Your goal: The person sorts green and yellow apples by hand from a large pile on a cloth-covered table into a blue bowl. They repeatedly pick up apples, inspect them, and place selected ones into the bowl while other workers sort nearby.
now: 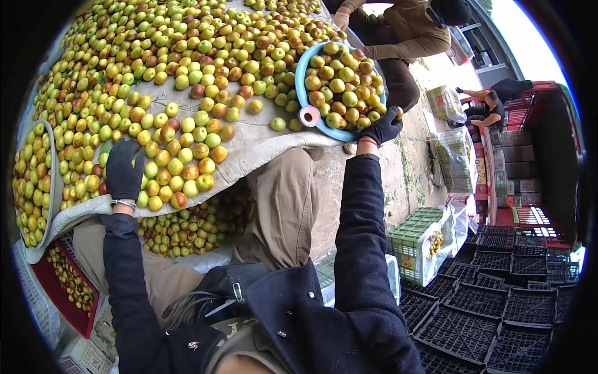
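My left hand (125,169), in a black glove, rests palm down among yellow-green jujubes (175,166) spread over a cloth-covered sorting table. Its fingers point away from me and hide what lies beneath them; a bit of fruit shows at their side. At the table's right edge stands a light blue basin (301,89) heaped with jujubes (345,84). My right hand (382,127), gloved too, is at the basin's near right rim, with one jujube (399,113) at its fingertips. A small pinkish-white round piece (309,116) sits on the basin's rim.
Another filled container (50,187) stands at far left, above a red crate (70,285) of jujubes. More fruit (196,229) lies under the table. One co-worker (406,37) sits across; another person (488,110) is by a red truck. Green crates (416,238) and black crates (462,332) stand right.
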`<state>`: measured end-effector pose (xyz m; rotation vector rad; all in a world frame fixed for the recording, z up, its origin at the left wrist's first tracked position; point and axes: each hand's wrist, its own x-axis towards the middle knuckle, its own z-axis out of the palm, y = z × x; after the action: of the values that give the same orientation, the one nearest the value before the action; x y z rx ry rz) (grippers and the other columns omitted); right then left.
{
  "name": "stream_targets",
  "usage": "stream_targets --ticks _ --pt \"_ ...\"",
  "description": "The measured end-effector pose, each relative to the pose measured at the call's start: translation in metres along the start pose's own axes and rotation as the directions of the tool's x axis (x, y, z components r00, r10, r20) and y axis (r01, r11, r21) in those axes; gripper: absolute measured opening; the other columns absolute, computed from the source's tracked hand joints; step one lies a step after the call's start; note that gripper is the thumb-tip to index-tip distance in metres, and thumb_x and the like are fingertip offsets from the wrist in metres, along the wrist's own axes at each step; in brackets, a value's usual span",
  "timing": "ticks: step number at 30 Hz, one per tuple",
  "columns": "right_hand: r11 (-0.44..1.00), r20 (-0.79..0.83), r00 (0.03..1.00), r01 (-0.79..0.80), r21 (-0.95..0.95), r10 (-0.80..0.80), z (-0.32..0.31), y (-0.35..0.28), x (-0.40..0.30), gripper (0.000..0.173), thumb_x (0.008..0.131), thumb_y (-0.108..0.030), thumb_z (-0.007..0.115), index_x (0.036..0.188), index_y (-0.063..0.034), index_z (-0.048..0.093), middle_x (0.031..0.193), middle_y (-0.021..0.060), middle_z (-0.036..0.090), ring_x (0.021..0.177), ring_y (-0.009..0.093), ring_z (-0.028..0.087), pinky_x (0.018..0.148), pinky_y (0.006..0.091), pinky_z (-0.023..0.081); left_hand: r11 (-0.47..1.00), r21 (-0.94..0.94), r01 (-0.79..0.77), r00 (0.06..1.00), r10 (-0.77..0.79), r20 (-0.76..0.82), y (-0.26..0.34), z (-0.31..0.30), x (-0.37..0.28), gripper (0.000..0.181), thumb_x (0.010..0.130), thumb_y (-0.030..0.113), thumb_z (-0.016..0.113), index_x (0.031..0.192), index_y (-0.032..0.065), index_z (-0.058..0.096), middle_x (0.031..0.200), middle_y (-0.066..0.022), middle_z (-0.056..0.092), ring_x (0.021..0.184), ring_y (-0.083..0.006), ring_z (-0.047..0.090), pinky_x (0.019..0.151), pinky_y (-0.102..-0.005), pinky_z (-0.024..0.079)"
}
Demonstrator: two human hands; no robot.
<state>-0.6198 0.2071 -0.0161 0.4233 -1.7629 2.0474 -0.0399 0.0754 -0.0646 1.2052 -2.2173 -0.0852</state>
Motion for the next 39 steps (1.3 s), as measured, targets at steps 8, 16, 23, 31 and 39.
stream_targets --ticks 8,16,23,31,39 --pt "0.994 -0.074 0.996 0.063 0.093 -0.056 0.007 -0.024 -0.052 0.030 0.091 -0.023 0.063 0.103 0.0035 0.057 0.095 0.0093 0.061 0.084 0.016 0.057 0.080 0.0281 0.047 1.000 0.015 -0.026 1.000 0.026 0.005 -0.002 0.002 -0.003 0.018 0.083 0.015 0.065 0.096 0.0027 0.063 0.100 -0.0152 0.064 0.107 -0.0355 0.057 0.094 -0.0433 0.043" --pt "0.977 -0.010 0.999 -0.031 0.210 0.034 -0.014 -0.015 -0.052 0.027 0.092 -0.023 0.060 0.102 0.0017 0.056 0.096 0.0081 0.061 0.083 0.015 0.057 0.077 0.0290 0.049 0.999 0.012 -0.042 0.999 0.042 -0.017 0.007 -0.002 0.002 0.017 0.082 0.013 0.066 0.095 0.0029 0.063 0.099 -0.0155 0.064 0.106 -0.0361 0.057 0.093 -0.0428 0.043" --pt "0.973 0.061 0.972 0.224 0.046 -0.227 -0.022 -0.014 -0.051 0.029 0.089 -0.012 0.064 0.114 0.0013 0.057 0.107 0.0084 0.061 0.098 0.018 0.057 0.090 0.0330 0.045 1.000 -0.022 -0.022 1.000 0.022 -0.020 0.005 -0.003 0.001 0.017 0.082 0.013 0.065 0.096 0.0033 0.063 0.100 -0.0153 0.064 0.106 -0.0361 0.057 0.093 -0.0428 0.043" --pt "0.642 0.719 0.539 0.748 -0.169 -0.438 0.023 -0.031 0.033 0.039 0.084 -0.026 0.068 0.115 -0.0048 0.062 0.113 0.0152 0.063 0.108 0.031 0.058 0.097 0.0378 0.042 1.000 0.013 -0.004 1.000 0.004 -0.015 0.003 0.000 0.000 0.017 0.083 0.013 0.065 0.096 0.0026 0.064 0.101 -0.0156 0.064 0.108 -0.0362 0.057 0.095 -0.0433 0.043" --pt "0.640 0.771 0.578 0.705 -0.307 -0.268 0.027 -0.026 0.016 0.043 0.089 -0.037 0.057 0.124 -0.0130 0.059 0.128 0.0113 0.056 0.123 0.030 0.047 0.106 0.0515 0.025 1.000 0.006 0.003 1.000 -0.003 0.006 0.004 -0.001 0.002 0.018 0.082 0.013 0.065 0.097 0.0039 0.065 0.103 -0.0150 0.065 0.108 -0.0353 0.056 0.096 -0.0428 0.042"
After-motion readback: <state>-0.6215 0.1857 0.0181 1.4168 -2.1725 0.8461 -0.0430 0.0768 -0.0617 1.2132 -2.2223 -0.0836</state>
